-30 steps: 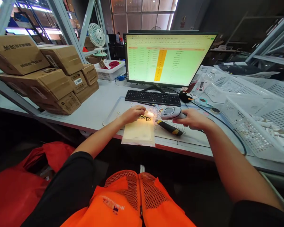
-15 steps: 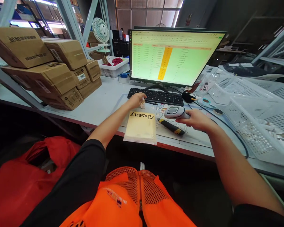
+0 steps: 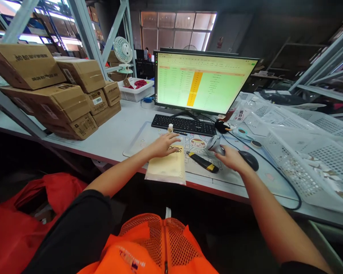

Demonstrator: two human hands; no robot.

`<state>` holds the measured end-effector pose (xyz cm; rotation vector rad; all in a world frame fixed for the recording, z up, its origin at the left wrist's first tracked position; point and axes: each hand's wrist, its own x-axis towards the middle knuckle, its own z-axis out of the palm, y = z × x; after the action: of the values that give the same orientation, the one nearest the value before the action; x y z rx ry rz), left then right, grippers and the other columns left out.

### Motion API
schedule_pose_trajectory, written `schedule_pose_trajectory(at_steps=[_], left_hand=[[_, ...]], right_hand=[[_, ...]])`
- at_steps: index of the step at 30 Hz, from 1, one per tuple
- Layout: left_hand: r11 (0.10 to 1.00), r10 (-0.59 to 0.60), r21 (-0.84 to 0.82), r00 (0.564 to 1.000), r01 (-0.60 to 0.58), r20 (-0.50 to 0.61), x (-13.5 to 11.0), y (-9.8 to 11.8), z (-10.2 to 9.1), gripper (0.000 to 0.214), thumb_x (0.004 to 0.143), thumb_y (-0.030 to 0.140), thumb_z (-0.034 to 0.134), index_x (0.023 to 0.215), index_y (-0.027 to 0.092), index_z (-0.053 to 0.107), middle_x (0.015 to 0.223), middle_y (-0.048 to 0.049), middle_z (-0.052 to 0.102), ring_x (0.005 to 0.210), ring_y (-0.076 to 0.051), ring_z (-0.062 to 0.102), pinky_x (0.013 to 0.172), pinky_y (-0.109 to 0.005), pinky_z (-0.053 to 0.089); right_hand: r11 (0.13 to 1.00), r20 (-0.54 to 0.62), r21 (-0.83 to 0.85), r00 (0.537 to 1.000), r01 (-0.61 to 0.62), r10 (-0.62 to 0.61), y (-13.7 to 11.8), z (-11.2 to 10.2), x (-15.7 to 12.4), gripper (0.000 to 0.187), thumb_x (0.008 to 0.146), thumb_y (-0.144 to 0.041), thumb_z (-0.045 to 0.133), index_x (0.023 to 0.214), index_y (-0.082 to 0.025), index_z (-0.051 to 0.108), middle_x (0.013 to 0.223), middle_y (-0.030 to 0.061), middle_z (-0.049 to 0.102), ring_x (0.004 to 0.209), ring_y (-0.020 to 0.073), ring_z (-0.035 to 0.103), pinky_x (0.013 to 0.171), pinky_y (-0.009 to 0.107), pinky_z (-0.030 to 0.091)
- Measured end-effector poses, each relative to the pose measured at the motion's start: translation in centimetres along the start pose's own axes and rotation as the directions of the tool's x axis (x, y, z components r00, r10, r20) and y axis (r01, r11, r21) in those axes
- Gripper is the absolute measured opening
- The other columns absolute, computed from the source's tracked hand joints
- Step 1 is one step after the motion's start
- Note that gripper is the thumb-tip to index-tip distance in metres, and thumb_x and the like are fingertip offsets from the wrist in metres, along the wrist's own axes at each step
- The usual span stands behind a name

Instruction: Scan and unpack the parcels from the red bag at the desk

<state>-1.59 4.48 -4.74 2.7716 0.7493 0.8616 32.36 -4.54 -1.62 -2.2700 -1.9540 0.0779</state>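
My left hand (image 3: 165,146) is open above the top of a cream "beauty" packet (image 3: 166,167), its fingers apart and covering part of the lettering. Just beyond that hand a small white-capped bottle (image 3: 170,128) stands upright near the keyboard. In my right hand (image 3: 230,156) is a grey handheld barcode scanner (image 3: 215,144), gripped by its handle and tilted. Between the packet and the scanner lies a black and yellow utility knife (image 3: 202,161) on the desk mat. A black mouse (image 3: 249,160) rests right of my right hand.
A monitor (image 3: 201,83) stands behind a black keyboard (image 3: 184,125). Cardboard boxes (image 3: 51,99) are stacked at the left. White perforated baskets (image 3: 308,167) occupy the right side, with a scanner cable (image 3: 286,177) running before them. A red bag (image 3: 23,213) sits below the desk's left side.
My left hand has let go of the small bottle and moved back over the packet. My right hand has lowered and tilted the scanner, uncovering the mouse. The camera view has shifted slightly.
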Motion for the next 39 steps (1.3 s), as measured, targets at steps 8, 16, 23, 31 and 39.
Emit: schedule_pose_trajectory(at_steps=[8,16,23,31,39], left_hand=[[0.837,-0.537,-0.074,0.786,0.543,-0.306,0.0,-7.2,-0.6,0.025,0.1,0.02,0.052,0.12,0.014,0.068,0.121,-0.0138,0.073,0.11,-0.024,0.07,0.1,-0.039,0.057],[0.701,-0.679,-0.003,0.666,0.713,-0.308,3.6,-10.8,1.3,0.031,0.095,0.019,0.057,0.124,0.016,0.067,0.137,-0.0166,0.065,0.131,-0.035,0.056,0.113,-0.049,0.046],[0.634,-0.721,0.047,0.612,0.772,-0.324,5.6,-11.5,3.4,0.038,0.099,0.03,0.054,0.134,0.017,0.063,0.153,-0.0169,0.053,0.144,-0.038,0.043,0.12,-0.053,0.037],[0.67,-0.703,0.106,0.674,0.734,-0.227,5.1,-12.4,4.7,0.047,0.098,0.04,0.056,0.14,0.018,0.061,0.162,-0.0171,0.046,0.151,-0.04,0.037,0.123,-0.056,0.033],[0.684,-0.692,0.12,0.692,0.72,-0.206,5.2,-12.8,5.1,0.052,0.099,0.043,0.054,0.144,0.019,0.058,0.163,-0.0179,0.044,0.152,-0.04,0.036,0.125,-0.056,0.031]], right_hand=[[0.997,-0.132,-0.036,0.989,-0.073,0.068,2.5,2.8,-0.4,0.066,0.1,-0.046,0.052,0.151,-0.005,0.051,0.125,0.0242,0.072,0.115,0.0382,0.069,0.098,0.047,0.054],[0.984,-0.39,-0.114,0.917,-0.136,0.082,15.1,4.6,-0.1,0.066,0.096,-0.049,0.05,0.15,-0.011,0.055,0.148,0.0244,0.056,0.134,0.0432,0.054,0.109,0.061,0.048],[0.989,-0.356,-0.012,0.925,-0.148,0.134,17.0,7.0,0.6,0.067,0.098,-0.052,0.042,0.153,-0.014,0.052,0.157,0.0198,0.049,0.134,0.0386,0.056,0.111,0.055,0.049],[0.995,-0.459,0.048,0.882,-0.091,0.103,17.5,7.6,0.7,0.053,0.092,-0.045,0.043,0.131,-0.013,0.06,0.134,0.0213,0.064,0.126,0.0371,0.06,0.113,0.055,0.047],[0.995,-0.53,0.006,0.843,-0.1,0.087,16.4,6.9,-0.2,0.058,0.1,-0.053,0.041,0.141,-0.016,0.057,0.143,0.0201,0.059,0.127,0.0383,0.058,0.107,0.056,0.052]])
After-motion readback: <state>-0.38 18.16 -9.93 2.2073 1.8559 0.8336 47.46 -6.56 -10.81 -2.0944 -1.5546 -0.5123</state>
